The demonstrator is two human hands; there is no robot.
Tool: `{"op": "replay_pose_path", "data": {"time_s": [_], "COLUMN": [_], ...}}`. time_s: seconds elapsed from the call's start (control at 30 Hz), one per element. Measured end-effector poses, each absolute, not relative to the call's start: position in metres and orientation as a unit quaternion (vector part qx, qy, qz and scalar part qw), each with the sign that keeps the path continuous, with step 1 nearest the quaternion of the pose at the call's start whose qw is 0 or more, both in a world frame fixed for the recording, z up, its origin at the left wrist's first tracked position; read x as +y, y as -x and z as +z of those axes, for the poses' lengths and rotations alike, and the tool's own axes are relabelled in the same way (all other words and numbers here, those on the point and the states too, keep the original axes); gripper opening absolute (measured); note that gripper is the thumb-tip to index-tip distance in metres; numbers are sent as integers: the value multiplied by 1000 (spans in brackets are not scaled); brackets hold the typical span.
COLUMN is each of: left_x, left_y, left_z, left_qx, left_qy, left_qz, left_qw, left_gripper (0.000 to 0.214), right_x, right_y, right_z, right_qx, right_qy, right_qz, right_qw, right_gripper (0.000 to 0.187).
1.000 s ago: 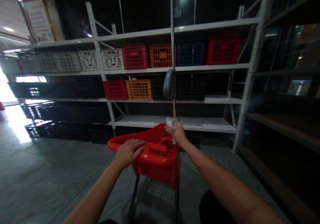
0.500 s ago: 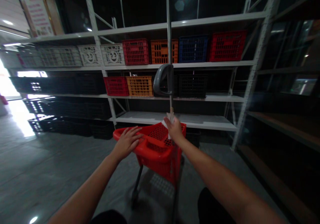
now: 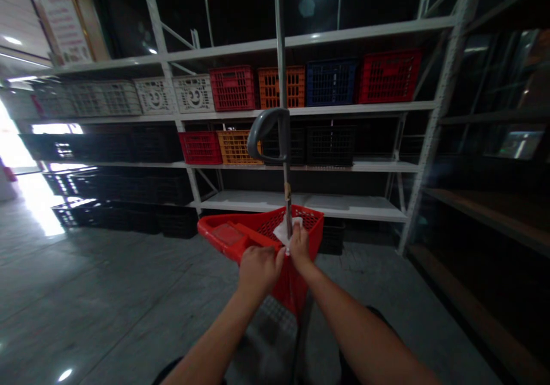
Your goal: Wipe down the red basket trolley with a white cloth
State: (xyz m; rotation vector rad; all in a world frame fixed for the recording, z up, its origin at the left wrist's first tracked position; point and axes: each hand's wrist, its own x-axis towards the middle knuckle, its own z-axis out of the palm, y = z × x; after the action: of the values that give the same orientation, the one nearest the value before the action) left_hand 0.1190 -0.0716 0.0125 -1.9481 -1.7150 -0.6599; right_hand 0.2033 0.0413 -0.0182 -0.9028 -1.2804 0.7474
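A red plastic shopping cart (image 3: 232,237) stands in front of me on thin dark legs. A thin metal pole (image 3: 281,75) rises from its right side, with a grey loop handle (image 3: 264,133) attached partway up. My right hand (image 3: 298,246) is closed around the base of the pole, pressing a white cloth (image 3: 284,230) against it. My left hand (image 3: 258,270) has its fingers curled and sits against the cart's near rim, right beside the right hand. What the left fingers grip is hidden.
White metal shelving (image 3: 344,110) fills the wall ahead, holding red (image 3: 234,87), orange (image 3: 275,86), blue (image 3: 329,82) and white (image 3: 193,93) crates. Black crates (image 3: 120,216) are stacked on the floor at left. Darker wooden shelves (image 3: 485,219) run along the right. Grey floor (image 3: 86,305) lies all around.
My left hand left the cart's left rim and moved right, beside my right hand at the pole. The cart turned a little, and the grey handle swung leftward.
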Motion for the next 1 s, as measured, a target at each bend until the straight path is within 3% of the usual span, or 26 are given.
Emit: {"op": "replay_pose_path", "data": {"time_s": [0.2, 0.33, 0.53, 0.73, 0.87, 1.0], "left_x": [-77, -83, -88, -83, -73, -64], "left_y": [-96, -77, -49, -35, -25, -13], "left_z": [3, 5, 7, 7, 6, 6], "left_qx": [-600, -575, -529, -512, -517, -507], "left_qy": [712, 726, 767, 776, 767, 778], "left_qz": [-227, -241, -249, -277, -298, -300], "left_qw": [287, 289, 264, 242, 234, 219], "left_gripper": [46, 44, 39, 38, 38, 37], "right_x": [14, 1, 24, 41, 34, 34], "right_y": [-199, -209, -244, -228, -198, -195], "right_z": [-21, -35, -34, -17, -17, -25], "right_qx": [-543, -689, -862, -780, -776, -814], "right_qy": [382, 285, 191, 208, 166, 162], "right_qz": [325, 301, 240, 329, 431, 412], "right_qw": [674, 594, 403, 491, 429, 375], "right_gripper": [41, 25, 30, 28, 49, 53]}}
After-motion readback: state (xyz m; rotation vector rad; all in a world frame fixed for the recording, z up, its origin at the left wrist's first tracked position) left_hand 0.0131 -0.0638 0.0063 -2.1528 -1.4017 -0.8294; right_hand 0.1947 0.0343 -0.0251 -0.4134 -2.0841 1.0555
